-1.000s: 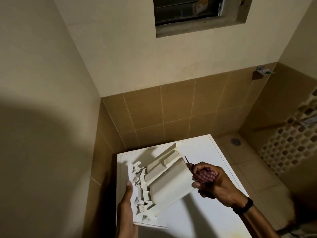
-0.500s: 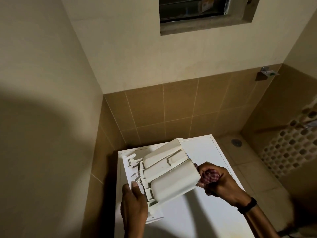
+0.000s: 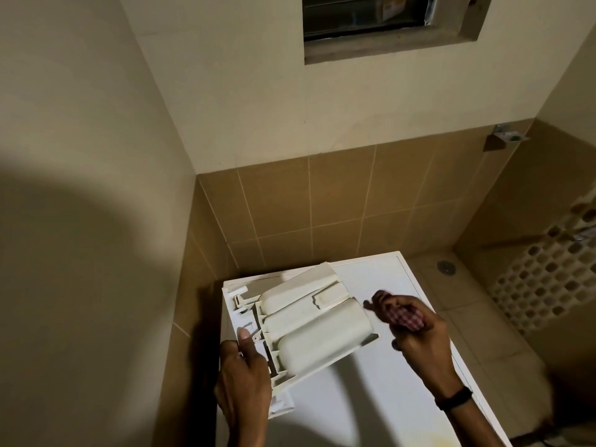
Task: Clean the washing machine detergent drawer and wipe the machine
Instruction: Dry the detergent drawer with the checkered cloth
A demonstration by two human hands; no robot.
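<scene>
Our left hand grips the drawer at its left end, thumb on top, tilted over the washing machine lid. Our right hand is clenched on a checked cloth just beside the drawer's right edge; contact is too blurred to tell. The machine's left edge sits against the tiled wall, with open floor to the right.

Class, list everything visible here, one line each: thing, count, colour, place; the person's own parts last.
washing machine: 1, white, bottom centre
detergent drawer: 1, off-white, tilted over machine's left side
checked cloth: 1, red-and-white, bunched in the right hand
window: 1, dark, top of back wall
wall tiles: many, brown, lower walls
floor drain: 1, grey, floor right of machine
wristband: 1, black, right wrist
left hand: 1, grips drawer's near end
right hand: 1, holds cloth beside drawer
</scene>
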